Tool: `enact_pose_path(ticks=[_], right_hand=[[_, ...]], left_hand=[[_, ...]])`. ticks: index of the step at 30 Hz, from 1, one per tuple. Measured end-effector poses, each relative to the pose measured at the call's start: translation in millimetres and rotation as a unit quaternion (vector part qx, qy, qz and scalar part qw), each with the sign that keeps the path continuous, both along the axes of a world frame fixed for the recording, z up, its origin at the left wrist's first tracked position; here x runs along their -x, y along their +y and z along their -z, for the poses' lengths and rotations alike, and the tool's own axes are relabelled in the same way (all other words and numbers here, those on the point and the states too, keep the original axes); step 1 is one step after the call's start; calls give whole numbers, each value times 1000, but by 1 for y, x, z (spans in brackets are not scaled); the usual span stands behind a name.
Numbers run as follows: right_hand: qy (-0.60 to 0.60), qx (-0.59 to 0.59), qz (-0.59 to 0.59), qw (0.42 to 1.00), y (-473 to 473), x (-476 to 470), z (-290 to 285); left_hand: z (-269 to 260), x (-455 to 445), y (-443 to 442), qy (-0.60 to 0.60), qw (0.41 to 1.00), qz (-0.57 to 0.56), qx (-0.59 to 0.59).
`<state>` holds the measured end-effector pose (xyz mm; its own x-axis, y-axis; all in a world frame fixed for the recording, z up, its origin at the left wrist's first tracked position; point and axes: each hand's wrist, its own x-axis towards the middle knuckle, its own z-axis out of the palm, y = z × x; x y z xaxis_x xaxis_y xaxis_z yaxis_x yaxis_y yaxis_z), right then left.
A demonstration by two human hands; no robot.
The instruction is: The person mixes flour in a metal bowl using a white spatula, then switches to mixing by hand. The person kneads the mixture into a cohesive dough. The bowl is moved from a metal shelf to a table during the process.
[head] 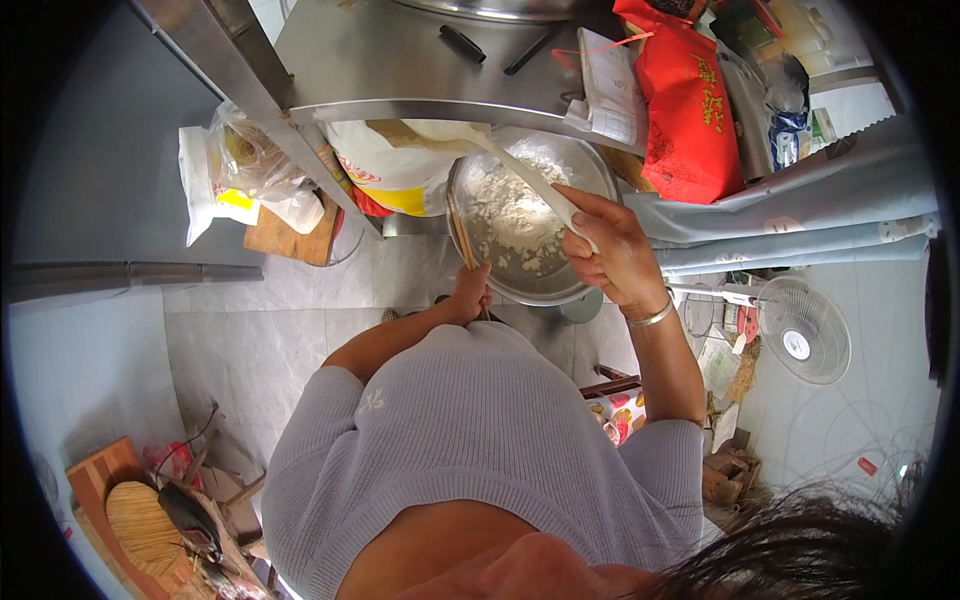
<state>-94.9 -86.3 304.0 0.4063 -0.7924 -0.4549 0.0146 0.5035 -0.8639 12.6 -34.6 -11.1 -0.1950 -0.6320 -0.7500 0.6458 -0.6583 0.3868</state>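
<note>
A round stainless steel basin sits in front of me, partly under a metal shelf. Loose white flour with some small clumps lies in it. My right hand grips a long off-white handle that slants across the basin. Its far end reaches the mouth of a white sack, where the shelf edge hides part of it. At the basin's near left rim, my left hand holds a pair of wooden chopsticks. Whether that hand also touches the rim, I cannot tell.
Above the basin runs the steel shelf, with two black pens, a paper pad and a red bag. A plastic bag rests on a wooden board at left. A fan stands right.
</note>
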Motion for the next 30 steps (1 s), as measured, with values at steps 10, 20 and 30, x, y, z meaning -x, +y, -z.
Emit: enact_pose_path(ticks=[10, 20, 30], right_hand=[[-9, 6, 32, 999, 17, 13, -3], [-22, 1, 54, 998, 30, 28, -1], [-29, 6, 105, 994, 50, 47, 10]], left_hand=[[5, 2, 1, -3, 1000, -5, -7], [16, 2, 1, 11, 1000, -3, 17], [10, 2, -1, 4, 1000, -2, -2]])
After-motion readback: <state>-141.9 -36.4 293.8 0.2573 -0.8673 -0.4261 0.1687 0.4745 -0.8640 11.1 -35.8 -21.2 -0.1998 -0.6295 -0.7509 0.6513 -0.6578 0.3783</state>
